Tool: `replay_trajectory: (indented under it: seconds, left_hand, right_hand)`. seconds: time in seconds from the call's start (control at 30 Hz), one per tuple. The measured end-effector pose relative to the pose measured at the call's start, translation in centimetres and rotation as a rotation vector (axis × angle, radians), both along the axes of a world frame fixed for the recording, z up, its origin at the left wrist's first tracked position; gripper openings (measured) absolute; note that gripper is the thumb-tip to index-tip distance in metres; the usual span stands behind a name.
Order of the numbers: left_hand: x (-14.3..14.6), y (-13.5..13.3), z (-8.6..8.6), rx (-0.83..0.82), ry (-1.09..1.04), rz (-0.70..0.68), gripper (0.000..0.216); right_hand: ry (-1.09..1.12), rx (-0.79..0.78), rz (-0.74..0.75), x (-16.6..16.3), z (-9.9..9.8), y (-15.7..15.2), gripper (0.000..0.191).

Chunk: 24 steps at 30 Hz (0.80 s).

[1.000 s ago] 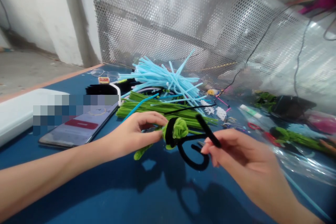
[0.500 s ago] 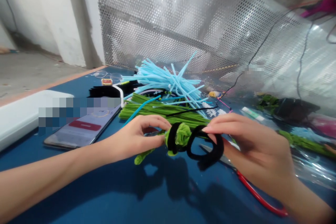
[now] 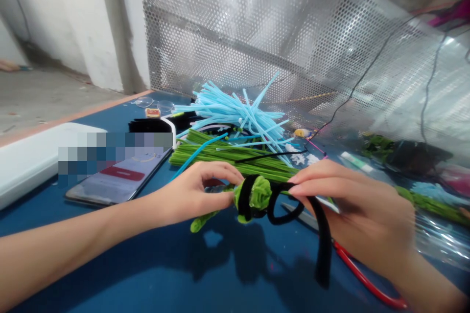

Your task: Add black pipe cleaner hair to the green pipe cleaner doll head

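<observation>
My left hand [image 3: 198, 190] pinches a green chenille pom-like bundle [image 3: 255, 198] with a fuzzy green stem [image 3: 201, 222] sticking out below it. A black pipe cleaner [image 3: 290, 205] wraps around the bundle and forms a loop. My right hand [image 3: 352, 205] grips this pipe cleaner, and its long end [image 3: 325, 254] hangs down past my fingers. Under my right hand lie scissors with red handles [image 3: 362, 276], partly hidden.
A heap of light blue pipe cleaners [image 3: 235, 115] lies on green ones [image 3: 227, 156] on the blue table [image 3: 227, 274]. A phone [image 3: 117, 181] lies left, by a white box [image 3: 36, 161]. A perforated metal sheet [image 3: 257, 24] stands behind. Clear plastic [image 3: 440, 239] lies right.
The black pipe cleaner has been drawn through and tightened into a smaller loop against the green bundle. Its long end now hangs from my right hand, which has moved closer, over the scissors.
</observation>
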<state>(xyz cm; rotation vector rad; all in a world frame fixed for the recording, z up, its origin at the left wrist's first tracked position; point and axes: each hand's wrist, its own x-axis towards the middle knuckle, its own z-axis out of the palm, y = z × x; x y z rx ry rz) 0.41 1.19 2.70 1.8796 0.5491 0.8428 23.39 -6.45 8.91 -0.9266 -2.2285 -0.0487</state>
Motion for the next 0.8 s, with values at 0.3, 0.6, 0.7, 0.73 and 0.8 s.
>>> replay_trajectory:
  seconds: [0.3, 0.6, 0.7, 0.73, 0.8]
  left_hand:
    - [0.0, 0.2, -0.1, -0.004, -0.021, -0.007, 0.013]
    - [0.0, 0.3, -0.5, -0.012, -0.03, -0.025, 0.01]
    - [0.0, 0.3, -0.4, -0.015, -0.013, -0.023, 0.01]
    - [0.0, 0.3, -0.4, -0.018, -0.012, -0.018, 0.01]
    - [0.0, 0.2, -0.3, -0.022, -0.013, -0.015, 0.01]
  right_hand:
    - [0.06, -0.013, 0.002, -0.1, -0.1, 0.5, 0.032]
    - [0.027, 0.035, -0.088, 0.7, 0.1, 0.2, 0.021]
    - [0.121, -0.055, -0.139, 0.6, -0.2, 0.1, 0.014]
    - [0.178, -0.108, -0.16, 0.4, -0.4, 0.1, 0.013]
    - [0.32, -0.208, -0.183, 0.1, -0.8, 0.1, 0.015]
